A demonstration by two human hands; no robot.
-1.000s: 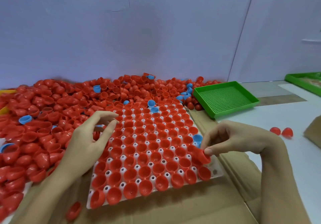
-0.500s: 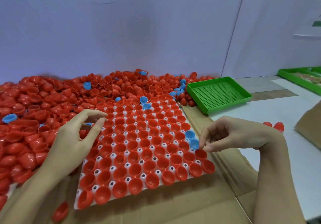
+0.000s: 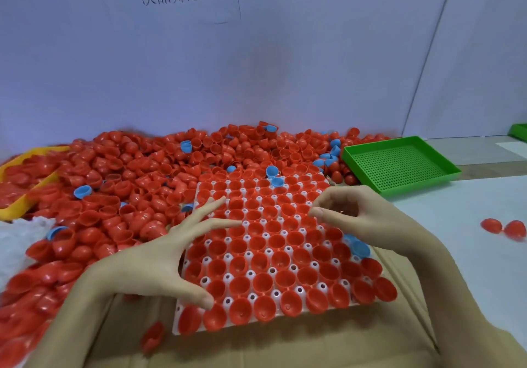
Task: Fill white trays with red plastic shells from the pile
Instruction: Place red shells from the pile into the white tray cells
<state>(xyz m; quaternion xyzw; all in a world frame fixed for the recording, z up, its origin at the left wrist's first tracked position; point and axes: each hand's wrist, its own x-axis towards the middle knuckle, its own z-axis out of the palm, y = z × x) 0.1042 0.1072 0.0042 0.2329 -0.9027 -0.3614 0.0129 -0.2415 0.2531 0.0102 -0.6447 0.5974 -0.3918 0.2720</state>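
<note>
A: Where is the white tray (image 3: 182, 315) at this moment?

B: It lies on a sheet of brown cardboard (image 3: 271, 347), directly in front of the person. Nearly every cup of it has a red shell (image 3: 265, 282) inside, with the open side up. Two blue shells (image 3: 358, 246) sit at its right edge.

A: And the pile?

B: The pile of red shells (image 3: 114, 190) is to the left of the tray and behind it, touching the tray's far edge. Some blue shells are mixed in it.

A: What does the left hand (image 3: 162, 256) do?

B: It lies spread over the left side of the tray. The fingers are straight and wide apart, and the thumb points to the near row. It holds nothing.

A: The right hand (image 3: 356, 213)?

B: It is above the right side of the tray. The fingers are bent, with thumb and forefinger close together. I cannot tell if they pinch something between them.

A: Other things nearby?

B: A green perforated tray (image 3: 399, 165) is at the right of the pile, a yellow tray (image 3: 20, 202) at the far left, and two loose red shells (image 3: 503, 226) on the table at the right.
</note>
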